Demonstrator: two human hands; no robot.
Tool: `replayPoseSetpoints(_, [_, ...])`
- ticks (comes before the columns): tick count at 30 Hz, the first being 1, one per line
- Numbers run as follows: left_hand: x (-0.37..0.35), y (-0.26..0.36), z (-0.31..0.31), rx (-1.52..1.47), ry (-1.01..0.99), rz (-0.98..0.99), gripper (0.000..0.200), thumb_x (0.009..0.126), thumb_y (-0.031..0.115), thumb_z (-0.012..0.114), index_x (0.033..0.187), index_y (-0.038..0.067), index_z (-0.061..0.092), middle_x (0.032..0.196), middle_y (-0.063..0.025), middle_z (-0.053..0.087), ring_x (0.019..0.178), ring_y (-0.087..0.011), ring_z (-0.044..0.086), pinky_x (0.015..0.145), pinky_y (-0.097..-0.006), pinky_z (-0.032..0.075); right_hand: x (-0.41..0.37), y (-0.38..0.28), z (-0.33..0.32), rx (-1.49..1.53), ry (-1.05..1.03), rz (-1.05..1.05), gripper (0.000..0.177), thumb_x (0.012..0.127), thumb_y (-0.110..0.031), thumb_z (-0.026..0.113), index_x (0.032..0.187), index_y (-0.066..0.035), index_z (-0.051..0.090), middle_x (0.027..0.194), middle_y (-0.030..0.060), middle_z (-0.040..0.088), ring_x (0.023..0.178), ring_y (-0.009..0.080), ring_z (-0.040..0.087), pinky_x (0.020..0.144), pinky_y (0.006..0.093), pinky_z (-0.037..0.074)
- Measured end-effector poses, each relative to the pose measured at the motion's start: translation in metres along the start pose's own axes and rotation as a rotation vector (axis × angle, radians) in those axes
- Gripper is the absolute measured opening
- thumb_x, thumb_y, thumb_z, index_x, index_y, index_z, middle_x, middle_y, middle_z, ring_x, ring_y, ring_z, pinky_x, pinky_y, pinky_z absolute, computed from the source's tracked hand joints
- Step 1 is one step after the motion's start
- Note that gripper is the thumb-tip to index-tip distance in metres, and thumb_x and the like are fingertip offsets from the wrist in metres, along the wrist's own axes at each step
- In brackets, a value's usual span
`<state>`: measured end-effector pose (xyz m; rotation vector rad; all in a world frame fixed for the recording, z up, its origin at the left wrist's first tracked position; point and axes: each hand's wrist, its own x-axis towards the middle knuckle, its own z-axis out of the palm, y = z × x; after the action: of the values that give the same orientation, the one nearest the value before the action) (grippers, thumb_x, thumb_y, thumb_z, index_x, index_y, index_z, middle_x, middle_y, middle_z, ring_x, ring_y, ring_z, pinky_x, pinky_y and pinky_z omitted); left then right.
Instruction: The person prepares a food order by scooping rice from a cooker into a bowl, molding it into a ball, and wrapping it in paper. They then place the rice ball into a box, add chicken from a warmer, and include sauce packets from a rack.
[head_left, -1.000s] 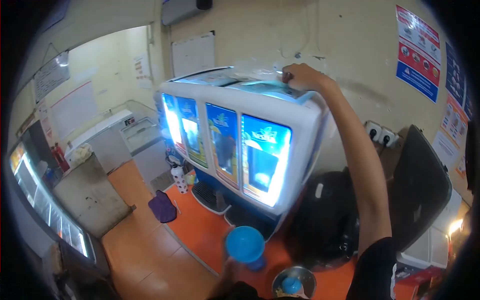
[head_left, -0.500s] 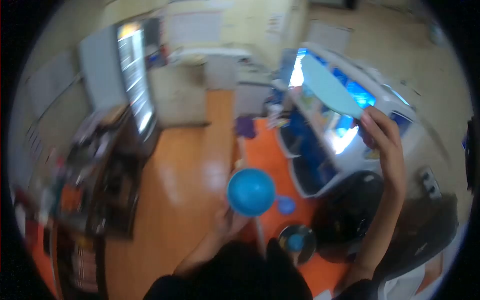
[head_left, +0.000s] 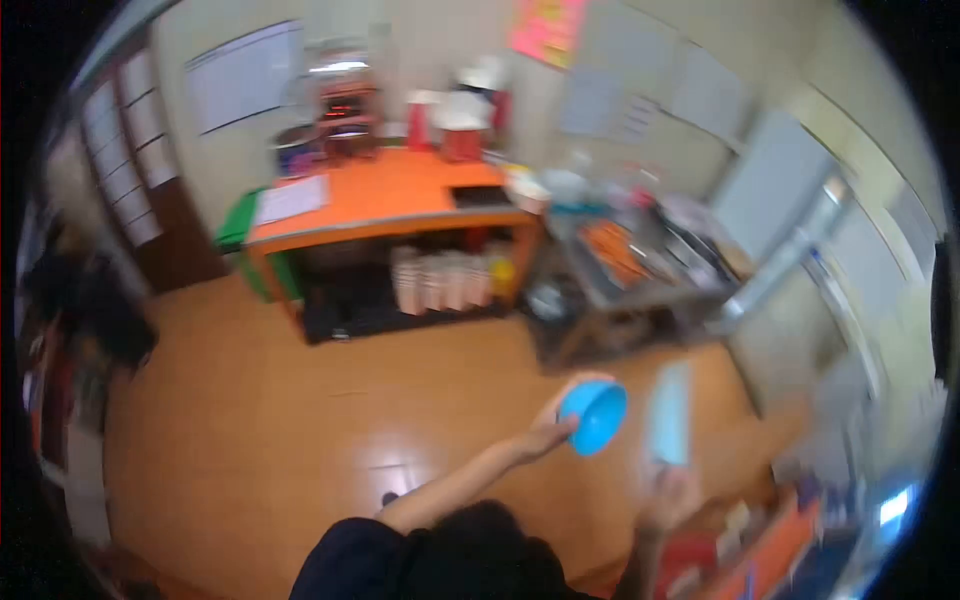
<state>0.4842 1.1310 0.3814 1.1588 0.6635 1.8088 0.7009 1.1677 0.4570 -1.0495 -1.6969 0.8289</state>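
Note:
My left hand (head_left: 556, 425) is closed around the edge of a small blue bowl (head_left: 600, 415), which is tilted so its inside shows. To the right of it, my right hand (head_left: 672, 492) grips the lower end of a flat pale-blue thing (head_left: 669, 412) that stands upright from the fingers. Motion smears this hand and what it holds, so the exact kind of the flat thing cannot be told. Both hands are out over the floor, with a gap between the bowl and the flat thing.
An orange-topped table (head_left: 390, 190) stands at the far wall, with papers (head_left: 291, 199) on it. Beside it is a low dark stand (head_left: 600, 325) bearing a tray of orange food (head_left: 612, 252). A wooden door (head_left: 165, 230) is at left, and another orange surface (head_left: 790, 545) lies at lower right.
The view has swung left, away from the lit display and orange counter. My right hand has come down from a raised position with the pale-blue thing; the bowl is still in my left hand.

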Motion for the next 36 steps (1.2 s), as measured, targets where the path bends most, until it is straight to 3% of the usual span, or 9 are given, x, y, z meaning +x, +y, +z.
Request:
replayPoseSetpoints(4, [-0.097,0.145,-0.18,0.171,0.475,0.176,0.086,0.078,0.06,0.069,0.138,0.008,0.037,0.131,-0.0073,0.045,0.121,-0.0191,0.044,0.1,-0.0385,0.04,-0.034,0.043,0.22,-0.335,-0.467,0.183,0.036,0.096,-0.031,0.055,0.079,-0.001,0.064,0.061,0.0078,0.052,0.061,0.011,0.051,0.054,0.0313,0.037])
replayPoseSetpoints(8, [-0.187,0.272,-0.31,1.289,0.855,0.179,0.069,0.07,0.03,0.081,0.13,0.013,0.051,0.125,-0.0111,0.049,0.113,-0.0291,0.05,0.096,-0.0418,0.044,-0.096,0.31,0.37,-0.524,-0.478,-0.154,0.039,0.096,-0.036,0.057,0.073,-0.005,0.062,0.051,0.0011,0.048,0.047,0.012,0.046,0.045,0.0305,0.033])
replayPoseSetpoints(12, [-0.24,0.289,-0.467,1.874,0.691,-0.153,0.061,0.063,0.024,0.084,0.119,0.019,0.061,0.123,-0.0153,0.05,0.108,-0.0368,0.051,0.092,-0.0432,0.045,-0.097,0.218,0.484,-0.171,-0.684,0.46,0.036,0.096,-0.035,0.057,0.074,-0.006,0.062,0.05,-0.0013,0.045,0.046,0.0098,0.043,0.044,0.0284,0.03])
replayPoseSetpoints(16, [-0.232,0.312,-0.587,1.367,0.925,-0.086,0.074,0.06,0.026,0.088,0.123,0.01,0.052,0.119,-0.0163,0.05,0.105,-0.0356,0.05,0.09,-0.0419,0.046,-0.059,0.145,0.646,0.116,-0.661,0.503,0.034,0.096,-0.034,0.058,0.076,-0.007,0.061,0.049,-0.0036,0.041,0.045,0.0076,0.04,0.043,0.0263,0.028])
replayPoseSetpoints(22, [-0.175,0.354,-0.846,1.209,1.049,0.004,0.066,0.059,0.026,0.09,0.107,0.008,0.048,0.106,-0.013,0.051,0.104,-0.0297,0.051,0.093,-0.0413,0.042,0.081,-0.059,0.943,0.336,-0.707,0.047,0.019,0.096,-0.023,0.058,0.086,-0.007,0.059,0.063,-0.0056,0.044,0.051,0.0037,0.036,0.045,0.0233,0.027])
replayPoseSetpoints(27, [-0.099,0.407,-1.008,1.31,0.861,-0.2,0.055,0.06,0.028,0.088,0.094,0.009,0.049,0.109,-0.0139,0.057,0.109,-0.0382,0.053,0.096,-0.0467,0.041,0.165,-0.266,1.138,-0.128,-0.643,-0.464,0.018,0.092,-0.017,0.053,0.102,-0.002,0.057,0.079,0.0189,0.062,0.07,0.0331,0.062,0.059,0.0438,0.045])
replayPoseSetpoints(30, [-0.097,0.371,-1.115,1.55,0.723,0.038,0.051,0.062,0.032,0.086,0.093,0.01,0.051,0.119,-0.0149,0.056,0.117,-0.0425,0.049,0.099,-0.0522,0.038,0.194,-0.336,1.259,-0.293,-0.464,-0.81,0.024,0.084,-0.01,0.056,0.107,-0.002,0.055,0.089,0.0227,0.064,0.077,0.04,0.064,0.062,0.0495,0.049])
replayPoseSetpoints(31, [-0.098,0.363,-1.134,1.653,0.665,-0.121,0.058,0.063,0.04,0.084,0.105,0.013,0.054,0.132,-0.0183,0.048,0.127,-0.0436,0.04,0.101,-0.0554,0.034,0.204,-0.357,1.299,-0.398,-0.468,-0.832,0.025,0.082,-0.008,0.057,0.106,-0.003,0.055,0.088,0.022,0.064,0.077,0.0391,0.064,0.063,0.0481,0.05])
replayPoseSetpoints(36, [-0.079,0.44,-1.183,1.437,0.535,0.052,0.09,0.063,0.046,0.083,0.131,0.008,0.04,0.138,-0.0218,0.035,0.133,-0.0422,0.028,0.104,-0.0543,0.026,0.246,-0.385,1.466,-0.745,-0.479,-1.03,0.026,0.074,-0.003,0.06,0.1,-0.003,0.055,0.084,0.0176,0.063,0.076,0.0342,0.066,0.066,0.0429,0.053])
